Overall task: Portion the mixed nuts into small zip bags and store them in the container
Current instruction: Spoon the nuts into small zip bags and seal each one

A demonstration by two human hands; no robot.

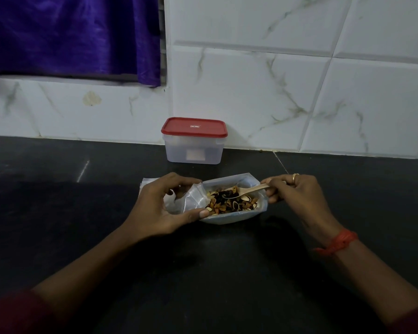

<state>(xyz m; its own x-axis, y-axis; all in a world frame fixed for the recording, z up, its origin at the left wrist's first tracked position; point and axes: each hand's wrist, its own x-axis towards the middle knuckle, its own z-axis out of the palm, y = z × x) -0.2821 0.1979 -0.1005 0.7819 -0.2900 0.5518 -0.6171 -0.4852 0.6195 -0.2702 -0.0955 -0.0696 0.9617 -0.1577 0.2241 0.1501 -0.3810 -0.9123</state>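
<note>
The mixed nuts (229, 203) sit in a clear open pouch (237, 216) lying on the black countertop (82, 237), centred between the two hands. The load is a mix of pale shells, tan kernels and dark pieces, and it fills the pouch floor. The left hand (164, 203) grips a small zip bag (194, 198) with fingers above and thumb below. The bag touches the left end of the pouch. Whether any nuts are inside it cannot be told. More clear bags (145, 183) lie flat on the countertop under and behind this hand. The right hand (297, 191) pinches the handle of a wooden spoon (251, 188) between thumb and curled fingers. The spoon bowl rests in the nuts, near the pouch centre. A ring (295, 177) is on one finger and a red thread band (338, 242) circles the wrist. The translucent storage container (193, 150) stands behind the pouch, apart from it and against the white tiled wall (299, 80). Its red lid (194, 127) is fitted on. A pale label shows on its front wall, and its contents cannot be made out. A purple curtain (70, 34) hangs at upper left.
</note>
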